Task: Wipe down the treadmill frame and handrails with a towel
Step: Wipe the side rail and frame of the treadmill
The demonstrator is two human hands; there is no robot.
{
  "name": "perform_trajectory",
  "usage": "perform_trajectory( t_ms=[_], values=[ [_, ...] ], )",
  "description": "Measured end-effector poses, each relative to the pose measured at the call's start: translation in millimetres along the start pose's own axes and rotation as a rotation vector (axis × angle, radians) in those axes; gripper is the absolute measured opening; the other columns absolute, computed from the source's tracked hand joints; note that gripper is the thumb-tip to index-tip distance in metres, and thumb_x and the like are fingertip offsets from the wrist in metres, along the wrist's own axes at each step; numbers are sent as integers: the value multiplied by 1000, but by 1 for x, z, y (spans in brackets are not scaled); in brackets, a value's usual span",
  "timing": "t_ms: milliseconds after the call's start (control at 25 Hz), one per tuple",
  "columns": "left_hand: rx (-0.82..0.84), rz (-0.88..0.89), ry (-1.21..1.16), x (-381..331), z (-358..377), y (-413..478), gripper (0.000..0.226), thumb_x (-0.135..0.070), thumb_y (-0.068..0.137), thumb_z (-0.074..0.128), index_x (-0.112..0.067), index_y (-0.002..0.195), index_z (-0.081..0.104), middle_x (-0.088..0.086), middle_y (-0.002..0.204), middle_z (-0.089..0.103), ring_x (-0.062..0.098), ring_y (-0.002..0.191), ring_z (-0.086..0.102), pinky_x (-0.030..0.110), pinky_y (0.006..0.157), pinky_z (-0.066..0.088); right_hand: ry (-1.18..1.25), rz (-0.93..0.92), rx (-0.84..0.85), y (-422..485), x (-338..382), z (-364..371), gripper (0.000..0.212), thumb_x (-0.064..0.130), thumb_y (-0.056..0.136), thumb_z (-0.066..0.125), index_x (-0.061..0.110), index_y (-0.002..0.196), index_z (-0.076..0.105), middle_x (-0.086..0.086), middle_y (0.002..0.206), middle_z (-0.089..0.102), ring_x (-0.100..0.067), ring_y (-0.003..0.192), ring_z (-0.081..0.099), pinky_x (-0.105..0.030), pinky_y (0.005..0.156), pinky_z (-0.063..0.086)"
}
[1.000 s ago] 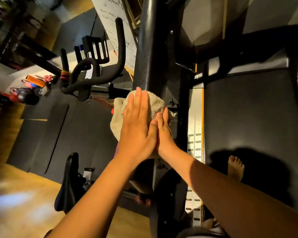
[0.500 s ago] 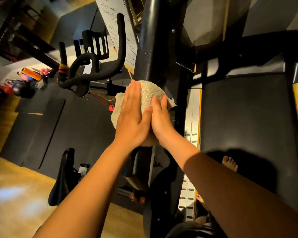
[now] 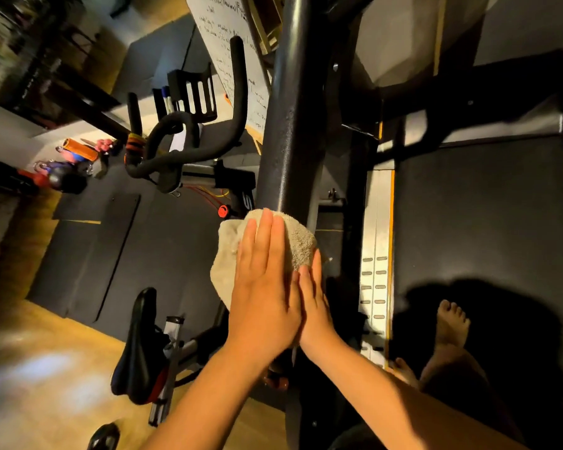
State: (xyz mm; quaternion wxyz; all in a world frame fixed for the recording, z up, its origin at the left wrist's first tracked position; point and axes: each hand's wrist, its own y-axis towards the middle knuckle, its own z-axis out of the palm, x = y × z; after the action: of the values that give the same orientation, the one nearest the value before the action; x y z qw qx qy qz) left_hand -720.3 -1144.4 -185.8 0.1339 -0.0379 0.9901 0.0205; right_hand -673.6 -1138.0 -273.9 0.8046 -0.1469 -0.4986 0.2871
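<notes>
Towel, beige terry, centre of frame, wrapped against black treadmill upright. Left hand flat on it, fingers straight and pressed together; right hand alongside, touching the left, fingers straight and together at towel's right edge. Exercise bike handlebars at left; treadmill belt at right.

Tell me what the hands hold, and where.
Nothing is gripped: the left hand presses the beige towel, at its middle, flat against the black treadmill post; the right hand presses its right edge.
</notes>
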Motion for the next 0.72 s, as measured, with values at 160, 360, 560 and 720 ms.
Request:
perform_trajectory(
  t_ms=[160, 360, 560, 720],
  values=[
    [8, 80, 89, -1, 2, 57, 73, -27, 92, 51, -10, 154, 16, 4, 163, 3, 23, 150, -5, 50, 120, 15, 119, 5, -37, 53, 43, 0, 54, 40, 104, 29, 35, 153, 9, -1, 160, 21, -19, 145, 25, -36, 118, 22],
    [10, 81, -46, 2, -5, 88, 83, -15, 87, 66, -14, 154, 17, -1, 163, 7, 17, 151, -2, 35, 123, 7, 162, -5, -82, 70, 74, 3, 58, 42, 101, 35, 33, 154, 12, -2, 156, 30, -21, 141, 32, -35, 117, 23],
    [39, -76, -291, 12, -8, 15, 81, -42, 92, 54, -27, 154, 4, -10, 163, 4, 5, 149, 1, 43, 122, 14, -65, -39, -47, -6, 23, 5, 59, 64, 92, 22, 54, 146, 0, 11, 162, 12, -12, 148, 16, -45, 121, 17],
    [72, -98, -211, 19, -6, -36, 79, -42, 94, 45, -25, 155, -2, -10, 163, 1, 7, 149, 1, 49, 120, 19, -86, -16, -47, -34, -2, 9, 48, 66, 89, 18, 66, 132, -2, 14, 162, 7, -7, 147, 13, -41, 122, 16]
  ],
)
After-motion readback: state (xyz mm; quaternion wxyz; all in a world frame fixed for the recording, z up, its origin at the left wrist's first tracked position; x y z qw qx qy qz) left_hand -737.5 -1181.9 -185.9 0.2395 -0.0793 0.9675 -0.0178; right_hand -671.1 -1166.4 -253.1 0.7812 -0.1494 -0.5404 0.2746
